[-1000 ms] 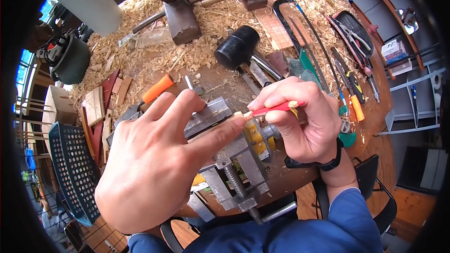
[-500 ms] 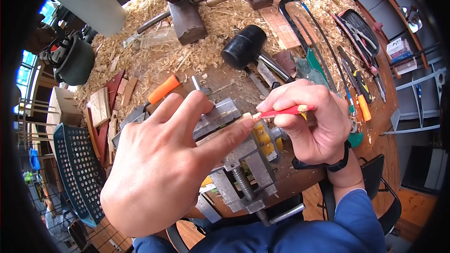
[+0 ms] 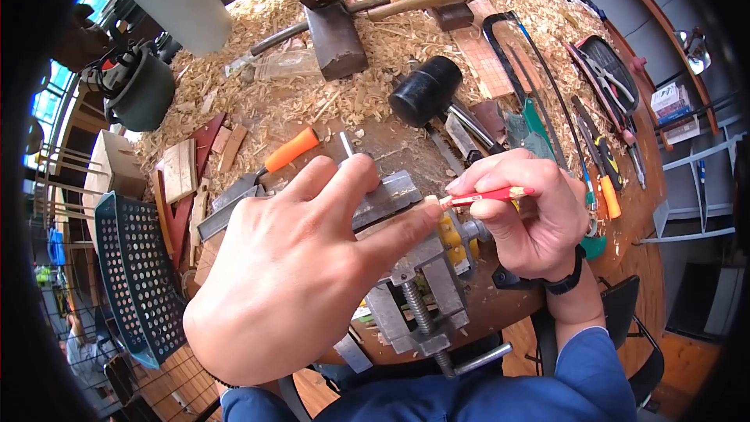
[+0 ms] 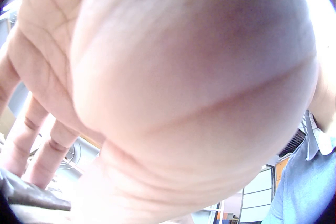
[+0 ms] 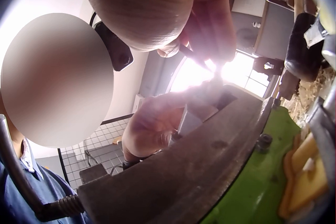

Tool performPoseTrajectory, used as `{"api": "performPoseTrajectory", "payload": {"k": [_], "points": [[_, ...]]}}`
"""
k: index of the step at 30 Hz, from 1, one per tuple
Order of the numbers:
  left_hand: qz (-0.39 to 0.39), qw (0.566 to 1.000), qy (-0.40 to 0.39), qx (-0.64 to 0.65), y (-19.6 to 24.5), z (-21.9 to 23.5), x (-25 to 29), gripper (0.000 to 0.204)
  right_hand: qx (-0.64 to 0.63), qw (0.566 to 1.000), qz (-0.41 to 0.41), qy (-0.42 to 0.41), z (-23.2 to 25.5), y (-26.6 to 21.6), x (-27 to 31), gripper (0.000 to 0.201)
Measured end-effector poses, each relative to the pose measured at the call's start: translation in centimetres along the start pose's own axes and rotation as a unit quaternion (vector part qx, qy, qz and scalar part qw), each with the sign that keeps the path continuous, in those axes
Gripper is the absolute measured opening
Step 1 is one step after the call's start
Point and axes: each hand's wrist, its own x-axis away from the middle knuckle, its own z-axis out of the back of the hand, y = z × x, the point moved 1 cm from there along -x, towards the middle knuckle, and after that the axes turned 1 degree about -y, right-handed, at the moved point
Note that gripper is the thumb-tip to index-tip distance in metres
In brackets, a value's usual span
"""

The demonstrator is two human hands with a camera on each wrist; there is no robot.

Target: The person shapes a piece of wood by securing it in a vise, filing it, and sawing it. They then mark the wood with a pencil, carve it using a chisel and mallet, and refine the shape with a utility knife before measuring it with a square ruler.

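A metal vise [image 3: 444, 285] stands at the table's near edge, with a pale wooden piece [image 3: 430, 198] just at its top, largely covered by the left hand [image 3: 289, 281]. That hand lies spread over the vise, its index finger stretched along the wood. The right hand [image 3: 543, 219] pinches a red pencil [image 3: 504, 194], the pencil's tip at the end of the wood beside the left index fingertip. The left wrist view shows mostly the left palm [image 4: 184, 77]. Seen from below in the right wrist view, the right hand [image 5: 152, 8] is above the vise [image 5: 173, 182].
Behind the vise lie a black mallet [image 3: 426, 91], an orange-handled tool [image 3: 291, 150], a wooden plane [image 3: 334, 35] and wood shavings [image 3: 258, 98]. To the right are a bow saw [image 3: 533, 117] and pliers [image 3: 613, 86]. A perforated dark basket [image 3: 144, 281] stands at the left.
The whole scene has shifted rightward in the head view. The right hand keeps its pinch on the pencil, which is tilted slightly differently; the left hand stays spread over the vise.
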Motion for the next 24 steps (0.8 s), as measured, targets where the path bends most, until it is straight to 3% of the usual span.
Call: {"api": "performPoseTrajectory", "payload": {"k": [24], "points": [[-0.004, 1.0, 0.017, 0.018, -0.17, -0.22, 0.35, 0.066, 0.006, 1.0, -0.005, -0.003, -0.05, -0.15, -0.06, 0.022]]}}
